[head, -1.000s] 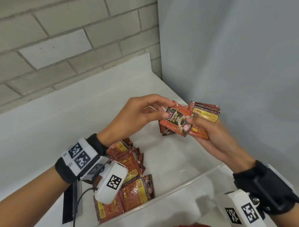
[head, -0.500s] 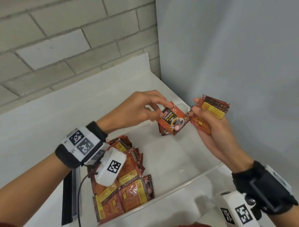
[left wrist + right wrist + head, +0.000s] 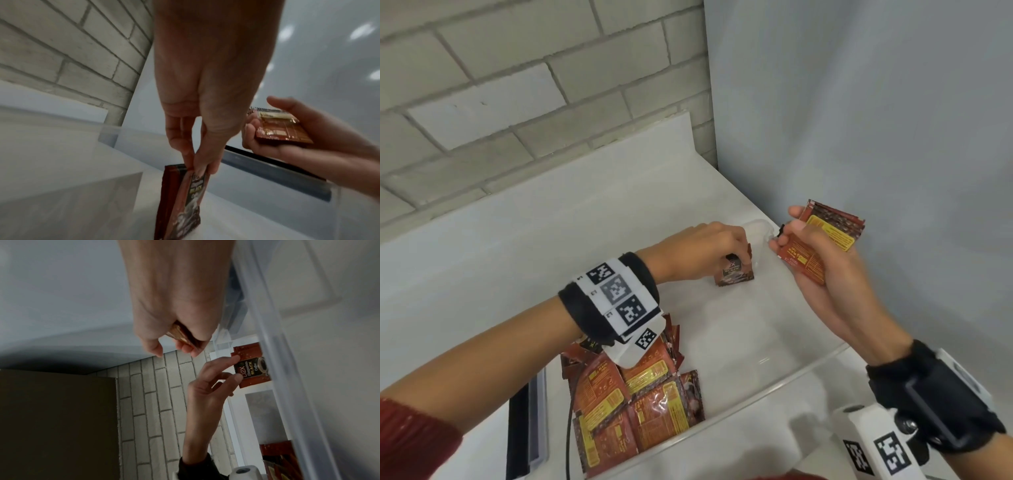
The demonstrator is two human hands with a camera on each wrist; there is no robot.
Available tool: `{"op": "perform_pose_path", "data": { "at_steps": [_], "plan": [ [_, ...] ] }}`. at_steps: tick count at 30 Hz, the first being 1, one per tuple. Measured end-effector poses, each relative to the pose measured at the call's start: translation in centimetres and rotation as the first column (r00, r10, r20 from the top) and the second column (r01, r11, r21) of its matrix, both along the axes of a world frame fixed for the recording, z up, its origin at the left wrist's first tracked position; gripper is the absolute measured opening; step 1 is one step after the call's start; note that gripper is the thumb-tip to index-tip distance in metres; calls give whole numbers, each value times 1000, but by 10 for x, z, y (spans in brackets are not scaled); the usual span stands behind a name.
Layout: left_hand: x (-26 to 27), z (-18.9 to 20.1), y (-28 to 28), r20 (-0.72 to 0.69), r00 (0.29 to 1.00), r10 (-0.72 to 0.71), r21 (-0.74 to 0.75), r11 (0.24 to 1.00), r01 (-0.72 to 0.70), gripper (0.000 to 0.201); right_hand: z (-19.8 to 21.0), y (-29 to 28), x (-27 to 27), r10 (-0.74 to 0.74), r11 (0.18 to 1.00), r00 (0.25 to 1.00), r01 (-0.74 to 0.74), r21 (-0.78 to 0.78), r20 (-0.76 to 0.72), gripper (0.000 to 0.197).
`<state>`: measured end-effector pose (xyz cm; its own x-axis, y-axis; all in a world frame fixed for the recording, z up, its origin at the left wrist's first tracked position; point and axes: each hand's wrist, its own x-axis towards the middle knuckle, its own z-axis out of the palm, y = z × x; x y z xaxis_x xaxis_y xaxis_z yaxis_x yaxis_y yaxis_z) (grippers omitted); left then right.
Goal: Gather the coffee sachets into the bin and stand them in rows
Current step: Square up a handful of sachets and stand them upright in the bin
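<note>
A clear plastic bin (image 3: pixel 774 375) sits on the white counter. My left hand (image 3: pixel 736 262) reaches into its far right corner and pinches the top edge of a red-brown coffee sachet (image 3: pixel 734 277). In the left wrist view that sachet (image 3: pixel 185 201) stands upright on the bin floor against one or two others, gripped by my left hand (image 3: pixel 200 167). Just right of the corner, above the rim, my right hand (image 3: pixel 789 229) holds a small stack of sachets (image 3: pixel 828 233). A loose pile of sachets (image 3: pixel 643 404) lies flat at the bin's near left end, partly hidden by my left wrist.
A brick wall runs behind the counter and a plain grey wall (image 3: pixel 859 120) stands close on the right. A flat black and grey object (image 3: pixel 527 428) lies left of the bin. The bin floor between the pile and the far corner is bare.
My left hand drew one sachet off the right hand's stack and lowered it into the bin's far corner. The right hand shifted slightly right with the remaining stack.
</note>
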<state>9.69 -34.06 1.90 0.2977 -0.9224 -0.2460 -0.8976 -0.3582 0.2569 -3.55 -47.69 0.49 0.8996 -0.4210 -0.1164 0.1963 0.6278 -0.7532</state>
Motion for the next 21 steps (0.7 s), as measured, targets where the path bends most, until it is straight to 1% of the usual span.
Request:
{"op": "perform_pose_path", "data": {
  "at_steps": [4, 8, 12, 16, 21],
  "plan": [
    [-3, -7, -1, 196, 978, -65, 42, 997, 58, 42, 0, 0, 0, 3, 1000, 1000, -3, -2, -9, 43],
    [-5, -13, -1, 310, 943, -122, 66, 992, 106, 41, -1, 0, 1, 0, 1000, 1000, 0, -5, -11, 40],
    [-10, -9, 0, 340, 932, -122, 67, 992, 105, 44, -1, 0, 1, 10, 1000, 1000, -10, 18, -3, 36],
    [-13, -5, 1, 351, 928, -125, 48, 992, 116, 40, -4, -1, 2, 41, 996, 999, -42, 80, 12, 25],
    [-12, -9, 2, 326, 938, -117, 9, 993, 120, 38, -5, -1, 0, 118, 982, 993, -117, 148, 0, 29]
  ]
}}
